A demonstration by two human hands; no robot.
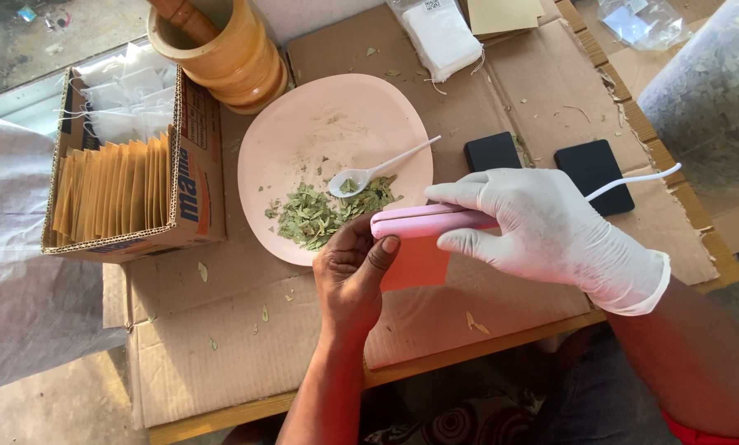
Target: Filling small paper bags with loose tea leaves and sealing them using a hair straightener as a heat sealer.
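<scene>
- Here, sealing step in hand, judged from the pose: right hand (551, 227), gloved white, had its grip closed around a pink handheld sealer (431, 221) with a white cord, over the worktop's near edge.
- Left hand (351, 276), bare, pinched an orange sachet (417, 262) hanging from the sealer's jaws, thumb on its front.
- Pink plate (303, 107) behind held dried green leaves (316, 213) and a white spoon (377, 171).
- Next move likely called for steady pressure along the sachet's top edge, sachet kept level.
</scene>
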